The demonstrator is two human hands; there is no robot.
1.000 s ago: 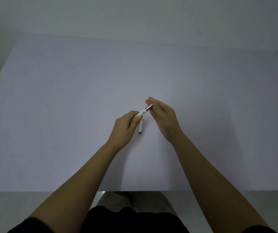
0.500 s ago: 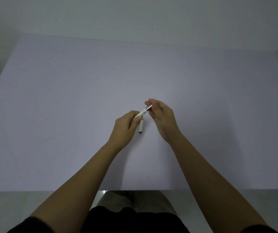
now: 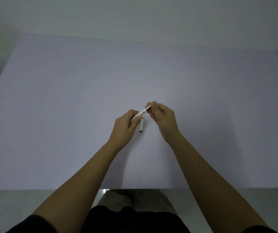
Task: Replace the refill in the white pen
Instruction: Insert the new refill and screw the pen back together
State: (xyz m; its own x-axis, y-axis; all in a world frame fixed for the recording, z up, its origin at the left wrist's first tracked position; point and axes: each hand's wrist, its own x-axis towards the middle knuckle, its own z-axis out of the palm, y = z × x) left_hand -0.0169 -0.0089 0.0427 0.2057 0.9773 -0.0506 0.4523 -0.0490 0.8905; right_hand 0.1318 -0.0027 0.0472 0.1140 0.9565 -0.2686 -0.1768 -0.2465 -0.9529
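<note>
Fingers of my left hand [image 3: 126, 126] are curled shut around the lower half of the white pen [image 3: 141, 113], the thumb pressing the barrel against the bent forefinger, so that only the upper stretch of the pen sticks out past my knuckles. That pen is tilted, its free end rising up and away from me toward my right hand [image 3: 164, 117]. The metal tip [image 3: 148, 107] at that end looks grey and sits pinched between my right thumb and forefinger, which are closed on it; the other right fingers are loosely curled in toward the palm. Both hands are held above the table [image 3: 67, 115], though I cannot tell how far above it. Just under the pen, on the near side and between my two hands, a short white cap [image 3: 141, 126] lies flat on the table, roughly pointing toward me, with a dark opening at its nearer end. It lies just beside my left knuckles; whether it touches them I cannot tell. Whether the tip has come loose from the pen is too small to make out. Around the pen the table is a pale lilac sheet, running out wide to both sides and back to a light wall [image 3: 135, 17] beyond the pen. On my side of the pen the table's near edge crosses over my forearms, and my dark sleeves [image 3: 34, 222] show at the bottom.
</note>
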